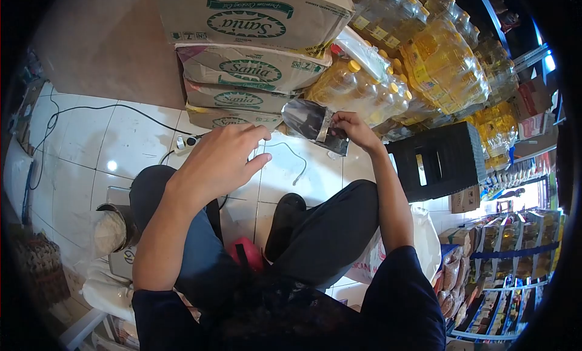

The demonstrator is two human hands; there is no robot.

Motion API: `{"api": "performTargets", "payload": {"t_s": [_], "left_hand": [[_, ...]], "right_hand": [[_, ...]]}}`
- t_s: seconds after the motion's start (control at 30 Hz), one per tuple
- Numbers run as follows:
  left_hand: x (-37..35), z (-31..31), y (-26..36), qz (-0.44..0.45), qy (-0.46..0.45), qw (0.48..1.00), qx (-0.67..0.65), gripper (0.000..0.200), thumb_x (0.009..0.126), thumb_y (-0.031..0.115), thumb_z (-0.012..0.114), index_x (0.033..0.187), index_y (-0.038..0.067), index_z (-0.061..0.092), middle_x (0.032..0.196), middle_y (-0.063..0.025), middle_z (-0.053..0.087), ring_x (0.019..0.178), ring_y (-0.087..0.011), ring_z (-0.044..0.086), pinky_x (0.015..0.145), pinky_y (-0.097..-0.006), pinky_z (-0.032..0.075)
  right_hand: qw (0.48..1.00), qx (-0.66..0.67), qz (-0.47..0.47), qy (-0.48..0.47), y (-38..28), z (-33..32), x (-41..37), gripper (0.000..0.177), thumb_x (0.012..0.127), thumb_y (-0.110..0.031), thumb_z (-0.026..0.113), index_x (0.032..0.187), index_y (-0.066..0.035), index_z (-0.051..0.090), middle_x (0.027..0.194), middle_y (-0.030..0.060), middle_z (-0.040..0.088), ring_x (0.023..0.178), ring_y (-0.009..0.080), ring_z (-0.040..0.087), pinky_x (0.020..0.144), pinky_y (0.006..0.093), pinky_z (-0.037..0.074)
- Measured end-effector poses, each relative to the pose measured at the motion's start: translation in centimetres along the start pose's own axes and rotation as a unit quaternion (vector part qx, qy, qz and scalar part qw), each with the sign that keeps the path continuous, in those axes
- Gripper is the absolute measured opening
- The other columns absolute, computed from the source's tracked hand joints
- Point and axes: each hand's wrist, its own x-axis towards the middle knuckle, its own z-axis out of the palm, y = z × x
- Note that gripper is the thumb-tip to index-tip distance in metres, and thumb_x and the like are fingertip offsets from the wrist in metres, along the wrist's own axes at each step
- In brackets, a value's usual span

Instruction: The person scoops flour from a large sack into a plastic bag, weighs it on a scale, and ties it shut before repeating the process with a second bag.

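My right hand (353,131) grips a dark, shiny, flat thing (306,119) by its near side. It has a rounded far end and a pale silvery band across it; its exact kind I cannot tell. My left hand (224,155) hovers over the floor to the left, thumb apart from the bent fingers, with nothing visible in it. A thin, pale, curved strand (298,160) shows on the white tiled floor (236,217) between my hands. Below, my bent legs spread to either side, with a dark shoe (286,220) between them.
Stacked Sania cooking oil cartons (233,66) stand ahead. Wrapped packs of yellow oil bottles (445,63) pile up at the right, near a black plastic crate (433,162). A power socket (185,143) with a black cable lies left. A metal container (120,227) stands by my left knee.
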Motion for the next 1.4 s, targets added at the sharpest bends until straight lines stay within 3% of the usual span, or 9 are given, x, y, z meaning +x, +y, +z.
{"api": "performTargets", "payload": {"t_s": [0.1, 0.2, 0.3, 0.4, 0.6, 1.0, 1.2, 1.4], "left_hand": [[0.1, -0.1, 0.1, 0.003, 0.0, 1.0, 0.001, 0.028, 0.082, 0.018, 0.063, 0.101, -0.002, 0.06, 0.092, -0.0159, 0.064, 0.08, -0.0301, 0.062, 0.074, -0.0372, 0.049], [0.0, 0.0, 0.0, 0.004, 0.002, 1.0, 0.002, 0.028, 0.082, 0.018, 0.063, 0.101, -0.001, 0.06, 0.094, -0.016, 0.064, 0.08, -0.0301, 0.062, 0.074, -0.0374, 0.049], [-0.1, 0.0, -0.1, 0.003, -0.003, 1.0, 0.004, 0.028, 0.082, 0.018, 0.063, 0.102, -0.001, 0.06, 0.095, -0.0159, 0.063, 0.08, -0.03, 0.062, 0.074, -0.0374, 0.049], [-0.1, -0.2, 0.0, -0.002, -0.006, 1.0, 0.003, 0.028, 0.082, 0.018, 0.063, 0.102, -0.001, 0.059, 0.096, -0.0156, 0.063, 0.081, -0.0299, 0.062, 0.074, -0.0374, 0.049], [-0.2, -0.2, 0.1, -0.005, -0.006, 1.0, -0.001, 0.028, 0.082, 0.018, 0.064, 0.102, 0.0, 0.059, 0.096, -0.0151, 0.063, 0.081, -0.0302, 0.062, 0.073, -0.0377, 0.049], [-0.3, -0.2, 0.0, -0.011, -0.01, 1.0, 0.006, 0.028, 0.082, 0.019, 0.064, 0.101, 0.0, 0.059, 0.097, -0.0154, 0.062, 0.082, -0.0304, 0.062, 0.073, -0.0378, 0.049], [-0.3, -0.3, 0.0, -0.018, -0.015, 1.0, 0.013, 0.028, 0.081, 0.019, 0.065, 0.102, 0.001, 0.059, 0.098, -0.015, 0.062, 0.083, -0.0306, 0.062, 0.074, -0.0384, 0.049], [-0.4, -0.4, 0.0, -0.023, -0.021, 0.999, 0.017, 0.029, 0.081, 0.019, 0.065, 0.103, 0.001, 0.058, 0.098, -0.0152, 0.062, 0.084, -0.0312, 0.061, 0.075, -0.0389, 0.049]], "right_hand": [[0.999, -0.03, -0.031, -0.009, -0.6, 0.1, -0.2, 0.016, 0.081, -0.003, 0.044, 0.085, 0.003, 0.059, 0.072, 0.0016, 0.057, 0.064, 0.0082, 0.05, 0.058, 0.024, 0.04], [1.0, -0.026, 0.009, 0.001, -0.7, 0.0, 0.0, 0.016, 0.081, -0.003, 0.045, 0.084, 0.002, 0.059, 0.071, 0.0012, 0.056, 0.064, 0.0078, 0.05, 0.058, 0.0236, 0.041], [0.997, -0.076, -0.034, -0.007, 0.0, -0.2, 0.2, 0.015, 0.08, -0.004, 0.046, 0.084, 0.002, 0.059, 0.07, 0.0009, 0.056, 0.063, 0.0079, 0.05, 0.058, 0.0244, 0.041], [1.0, -0.004, -0.029, 0.006, -0.2, 0.3, 0.0, 0.015, 0.08, -0.004, 0.046, 0.083, 0.002, 0.059, 0.069, 0.0009, 0.056, 0.063, 0.0083, 0.051, 0.058, 0.0246, 0.042], [0.995, -0.087, -0.056, -0.005, 0.1, -0.1, 0.0, 0.017, 0.083, -0.004, 0.047, 0.088, 0.003, 0.061, 0.07, 0.0014, 0.058, 0.066, 0.0082, 0.054, 0.062, 0.0239, 0.045], [0.992, -0.12, -0.025, 0.001, -0.2, -0.2, 0.2, 0.019, 0.085, -0.007, 0.047, 0.092, 0.003, 0.061, 0.072, 0.0015, 0.06, 0.065, 0.0087, 0.051, 0.06, 0.0245, 0.042], [0.994, -0.07, -0.08, 0.003, -0.2, 0.5, -0.2, 0.017, 0.087, -0.012, 0.052, 0.092, 0.002, 0.061, 0.071, 0.0014, 0.059, 0.066, 0.0086, 0.052, 0.062, 0.0242, 0.042], [0.996, -0.092, -0.016, 0.004, -0.8, 0.0, 0.0, 0.014, 0.088, -0.009, 0.053, 0.091, 0.002, 0.061, 0.075, 0.0004, 0.06, 0.069, 0.0071, 0.052, 0.063, 0.0239, 0.042]]}}
